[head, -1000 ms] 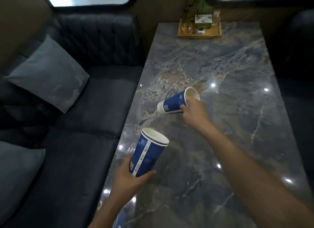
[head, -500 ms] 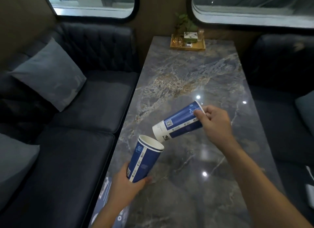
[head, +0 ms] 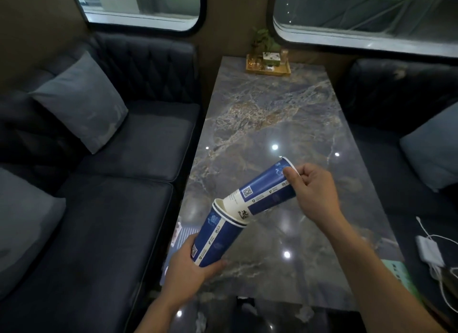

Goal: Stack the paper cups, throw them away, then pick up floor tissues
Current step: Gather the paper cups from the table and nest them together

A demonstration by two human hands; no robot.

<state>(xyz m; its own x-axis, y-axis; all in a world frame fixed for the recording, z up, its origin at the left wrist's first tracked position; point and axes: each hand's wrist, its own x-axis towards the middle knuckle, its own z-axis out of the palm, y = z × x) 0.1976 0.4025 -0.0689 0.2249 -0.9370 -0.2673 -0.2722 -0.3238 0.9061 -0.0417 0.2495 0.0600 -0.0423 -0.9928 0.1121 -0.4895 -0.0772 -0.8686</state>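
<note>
Your left hand (head: 192,265) is wrapped around the base of a blue paper cup (head: 215,236), holding it tilted above the near left part of the marble worktop (head: 272,114) with its white-rimmed mouth pointing up and to the right. Your right hand (head: 313,191) pinches the rim of a second blue cup (head: 262,191) between thumb and fingers, the cup lying almost on its side with its white bottom end just inside the mouth of the first. The two cups touch there, only the tip nested, and most of the second cup is outside. Both cups are off the worktop, held between your hands over its near half. At the far end of the worktop a wooden tray (head: 269,68) sits against the wall with a small plant (head: 264,39) and a few small items on it. Dark sofas run along both sides, with a grey cushion (head: 81,102) on the left one. On the right seat, a white charger (head: 428,252) lies with its cable (head: 425,231). Crumpled tissue (head: 306,313) lies on the dark floor below the near edge.
</note>
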